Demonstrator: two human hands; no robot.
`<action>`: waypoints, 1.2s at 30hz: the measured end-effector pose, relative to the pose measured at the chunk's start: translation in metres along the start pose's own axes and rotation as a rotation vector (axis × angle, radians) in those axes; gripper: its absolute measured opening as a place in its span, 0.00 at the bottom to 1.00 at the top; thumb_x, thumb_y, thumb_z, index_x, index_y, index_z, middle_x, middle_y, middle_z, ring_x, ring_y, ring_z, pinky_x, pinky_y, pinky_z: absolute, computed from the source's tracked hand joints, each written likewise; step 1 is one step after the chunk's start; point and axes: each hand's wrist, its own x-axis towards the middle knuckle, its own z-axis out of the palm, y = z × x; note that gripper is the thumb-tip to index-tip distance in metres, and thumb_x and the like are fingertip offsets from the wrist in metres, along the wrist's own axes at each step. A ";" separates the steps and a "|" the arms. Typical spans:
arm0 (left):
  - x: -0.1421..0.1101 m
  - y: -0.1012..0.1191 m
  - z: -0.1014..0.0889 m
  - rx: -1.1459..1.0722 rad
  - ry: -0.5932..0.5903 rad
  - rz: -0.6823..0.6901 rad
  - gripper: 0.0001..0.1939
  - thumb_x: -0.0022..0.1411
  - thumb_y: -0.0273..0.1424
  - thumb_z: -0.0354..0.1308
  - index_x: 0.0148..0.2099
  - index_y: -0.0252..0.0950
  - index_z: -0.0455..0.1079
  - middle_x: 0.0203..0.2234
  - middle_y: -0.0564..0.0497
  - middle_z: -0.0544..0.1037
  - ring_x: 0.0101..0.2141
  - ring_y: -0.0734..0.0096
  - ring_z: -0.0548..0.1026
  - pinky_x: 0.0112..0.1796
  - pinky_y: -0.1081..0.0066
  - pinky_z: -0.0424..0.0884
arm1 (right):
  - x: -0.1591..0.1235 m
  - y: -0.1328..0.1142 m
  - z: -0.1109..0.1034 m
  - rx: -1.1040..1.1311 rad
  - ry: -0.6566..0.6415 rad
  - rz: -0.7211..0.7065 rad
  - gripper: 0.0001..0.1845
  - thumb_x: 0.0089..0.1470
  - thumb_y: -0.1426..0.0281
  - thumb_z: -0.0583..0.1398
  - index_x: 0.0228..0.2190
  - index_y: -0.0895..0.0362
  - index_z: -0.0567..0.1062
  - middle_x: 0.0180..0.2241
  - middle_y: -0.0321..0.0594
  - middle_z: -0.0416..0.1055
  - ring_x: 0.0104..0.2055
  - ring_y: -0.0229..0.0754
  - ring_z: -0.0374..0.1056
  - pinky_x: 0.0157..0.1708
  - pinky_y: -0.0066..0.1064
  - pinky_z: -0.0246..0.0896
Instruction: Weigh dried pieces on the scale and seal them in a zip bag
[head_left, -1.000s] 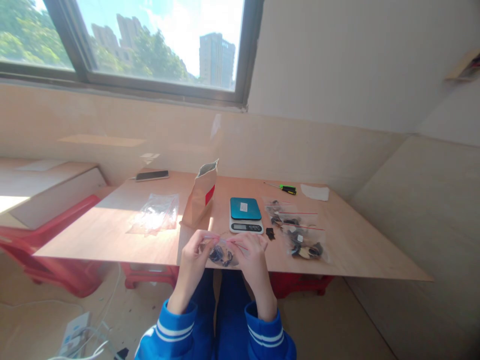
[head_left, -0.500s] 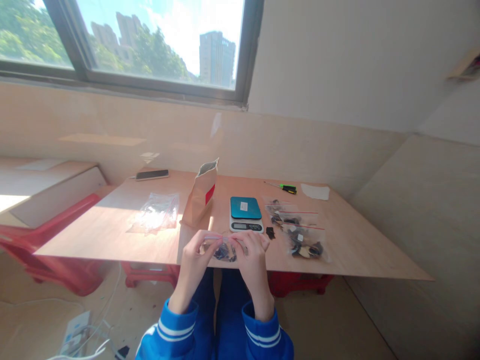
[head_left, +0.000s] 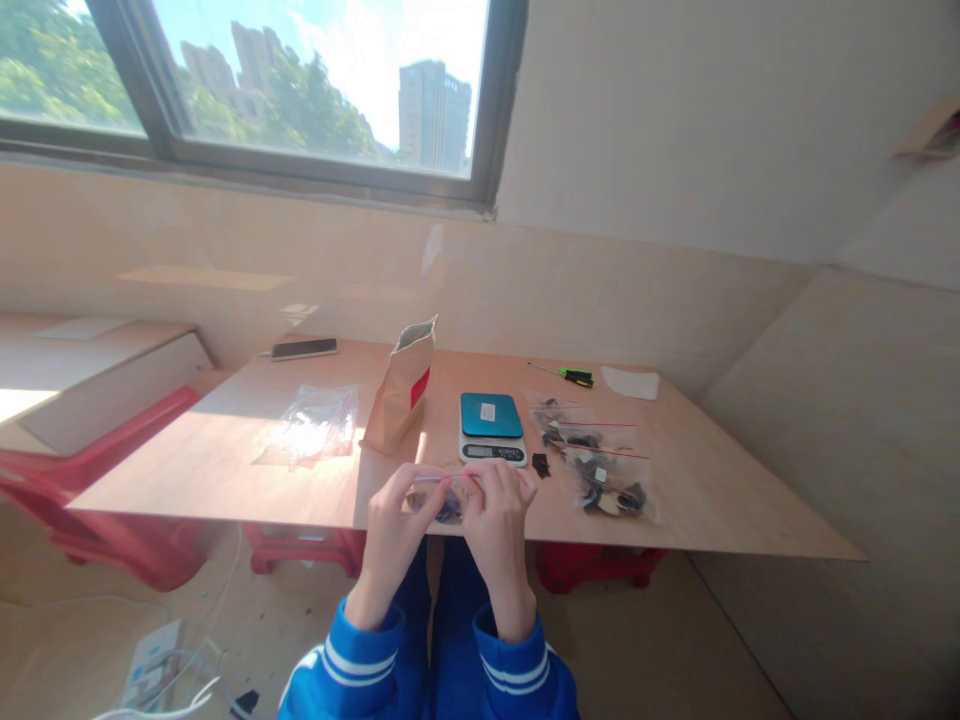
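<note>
Both hands pinch one small clear bag (head_left: 448,500) at the surface's (head_left: 225,460) six o'clock edge: left hand (head_left: 395,520) and right hand (head_left: 496,515) closed along its top strip, apparently pressing the seal; scale (head_left: 491,428) at twelve o'clock.

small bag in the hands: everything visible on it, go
The small clear plastic bag is a thin, see-through zip pouch holding several small dark pieces, too small to identify. It is held up at the near edge of the wooden table, just in front of the scale. The left hand and right hand pinch its top strip from either side, fingers pressed along the upper edge. Whether the strip is sealed cannot be told. Only the hands touch it.
</note>
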 end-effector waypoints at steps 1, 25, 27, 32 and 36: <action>0.000 0.001 0.001 0.009 0.006 -0.004 0.07 0.61 0.35 0.58 0.37 0.38 0.73 0.31 0.51 0.79 0.34 0.68 0.77 0.34 0.71 0.72 | 0.000 0.000 0.001 0.002 -0.002 0.005 0.07 0.61 0.74 0.53 0.31 0.54 0.69 0.31 0.36 0.70 0.38 0.43 0.64 0.47 0.37 0.46; 0.002 0.010 -0.007 -0.021 -0.016 0.008 0.07 0.61 0.35 0.58 0.37 0.38 0.74 0.31 0.51 0.78 0.34 0.69 0.77 0.33 0.72 0.73 | 0.004 -0.004 -0.014 0.072 -0.070 -0.080 0.04 0.59 0.73 0.57 0.33 0.53 0.70 0.34 0.36 0.73 0.41 0.43 0.67 0.50 0.38 0.45; 0.001 0.010 -0.006 0.003 -0.006 0.027 0.06 0.61 0.35 0.58 0.37 0.38 0.74 0.31 0.51 0.78 0.34 0.69 0.77 0.33 0.72 0.73 | 0.003 -0.003 -0.011 0.060 -0.049 -0.066 0.04 0.59 0.74 0.56 0.33 0.53 0.70 0.34 0.36 0.72 0.41 0.43 0.66 0.49 0.38 0.45; 0.000 0.009 -0.002 0.037 -0.003 0.058 0.05 0.62 0.33 0.58 0.37 0.39 0.73 0.31 0.52 0.78 0.34 0.70 0.77 0.34 0.73 0.72 | 0.000 -0.004 -0.003 0.042 0.023 -0.038 0.07 0.61 0.74 0.54 0.31 0.54 0.68 0.32 0.37 0.71 0.39 0.43 0.64 0.48 0.38 0.46; -0.001 0.011 -0.001 0.041 -0.021 0.097 0.05 0.62 0.32 0.57 0.37 0.38 0.72 0.31 0.52 0.77 0.34 0.70 0.76 0.35 0.73 0.72 | 0.000 -0.004 -0.001 0.030 0.063 -0.025 0.08 0.61 0.74 0.53 0.30 0.54 0.68 0.32 0.37 0.71 0.39 0.43 0.64 0.49 0.38 0.46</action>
